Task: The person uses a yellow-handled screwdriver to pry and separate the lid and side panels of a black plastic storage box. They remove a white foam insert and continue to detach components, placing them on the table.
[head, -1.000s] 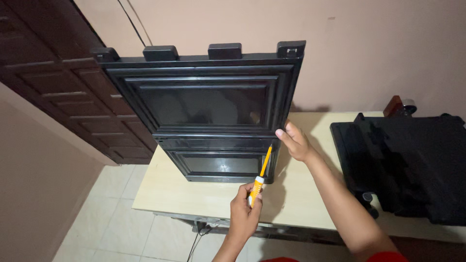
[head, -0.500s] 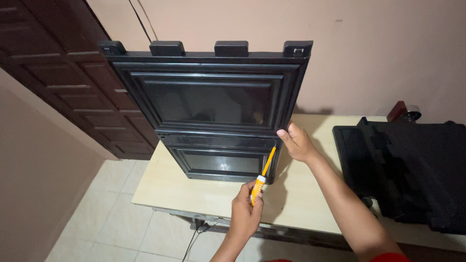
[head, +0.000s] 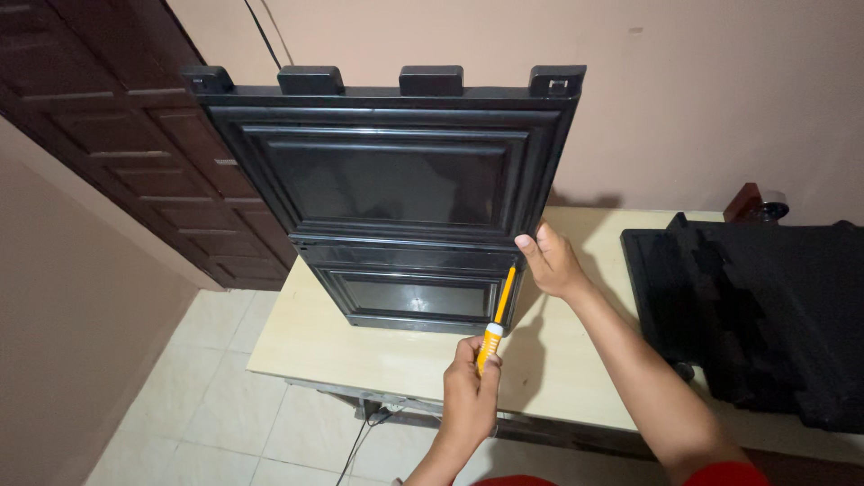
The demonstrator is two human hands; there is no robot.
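A large black plastic panel (head: 396,180) with recessed rectangular frames stands upright on a pale wooden table (head: 378,351), four blocky tabs along its top edge. My right hand (head: 551,263) grips the panel's right edge at mid height. My left hand (head: 472,396) is closed around the orange and white handle of a screwdriver (head: 497,317). Its orange shaft points up to the panel's right edge, with the tip just below my right thumb.
A second black moulded part (head: 756,315) lies flat on the right side of the table. A dark wooden door (head: 135,135) is at the left, a pink wall behind. Tiled floor and cables show below the table's front edge.
The view has shifted slightly. My left hand and the screwdriver have moved a little right and closer to the panel's right edge. My right hand keeps its grip.
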